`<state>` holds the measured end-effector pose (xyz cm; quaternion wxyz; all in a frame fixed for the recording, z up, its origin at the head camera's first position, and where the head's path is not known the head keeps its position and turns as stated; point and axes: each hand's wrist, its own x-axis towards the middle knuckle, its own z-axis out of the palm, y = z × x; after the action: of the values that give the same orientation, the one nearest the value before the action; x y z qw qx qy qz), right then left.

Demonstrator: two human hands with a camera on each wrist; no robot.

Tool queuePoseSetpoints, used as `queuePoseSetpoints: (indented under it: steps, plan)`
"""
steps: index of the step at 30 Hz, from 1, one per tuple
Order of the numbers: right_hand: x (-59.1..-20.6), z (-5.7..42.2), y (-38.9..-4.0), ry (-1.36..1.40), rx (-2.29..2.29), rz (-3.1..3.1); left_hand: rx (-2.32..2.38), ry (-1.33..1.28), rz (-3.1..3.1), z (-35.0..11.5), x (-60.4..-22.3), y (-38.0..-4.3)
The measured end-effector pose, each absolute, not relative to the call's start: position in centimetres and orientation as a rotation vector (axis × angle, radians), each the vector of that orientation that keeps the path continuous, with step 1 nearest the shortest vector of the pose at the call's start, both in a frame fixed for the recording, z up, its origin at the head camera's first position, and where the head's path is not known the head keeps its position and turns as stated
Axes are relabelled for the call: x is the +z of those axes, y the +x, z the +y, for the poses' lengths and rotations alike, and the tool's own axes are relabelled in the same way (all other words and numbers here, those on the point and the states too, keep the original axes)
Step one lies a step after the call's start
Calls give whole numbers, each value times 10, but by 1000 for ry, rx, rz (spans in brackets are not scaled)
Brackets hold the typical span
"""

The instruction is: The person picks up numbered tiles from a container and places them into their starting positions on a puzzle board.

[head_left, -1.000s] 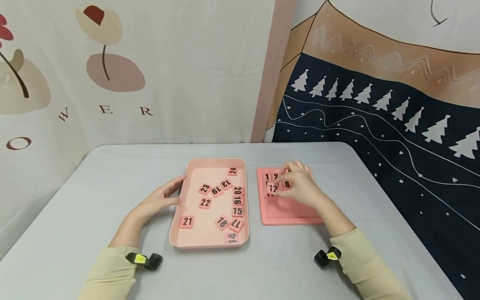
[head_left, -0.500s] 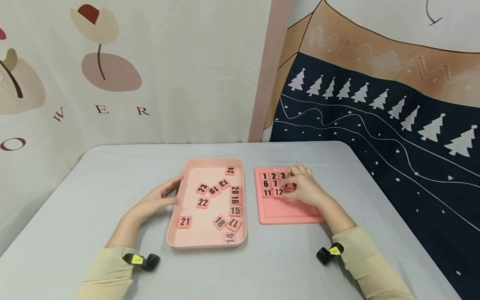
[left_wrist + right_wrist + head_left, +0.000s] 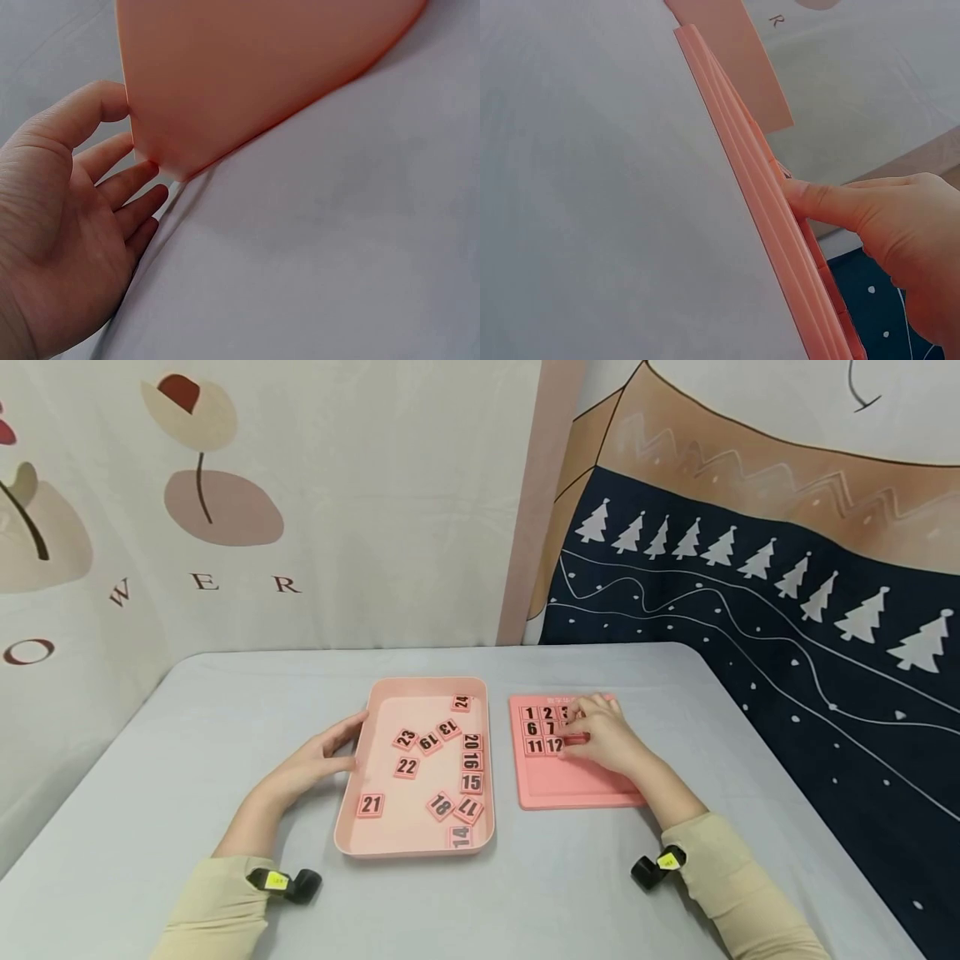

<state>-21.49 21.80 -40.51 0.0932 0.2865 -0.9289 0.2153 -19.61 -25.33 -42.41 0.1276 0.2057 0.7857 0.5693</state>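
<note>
Pink-bordered and squarish, with bold black digits on a pale face, the small number 12 tile (image 3: pixel 554 746) sits face up beside tile 11 (image 3: pixel 534 747) on the flat coral-pink board (image 3: pixel 573 787). The right hand (image 3: pixel 606 737) pinches its right end, thumb and finger close together; the left hand (image 3: pixel 307 766), fingers loosely spread, touches the pale peach rectangular tray (image 3: pixel 408 831).
</note>
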Motion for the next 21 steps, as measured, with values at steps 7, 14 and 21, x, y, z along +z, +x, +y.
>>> queuePoseSetpoints:
  steps: [7,14,21]
  plan:
    - [-405,217,-213,850,590,-2761,1651,591,2287,-253,-424,-196]
    - [-405,216,-212,854,614,-2756,1648,585,2292,-253,-423,-195]
    - [-393,221,-211,850,683,-2698,1651,580,2292,-252,-423,-194]
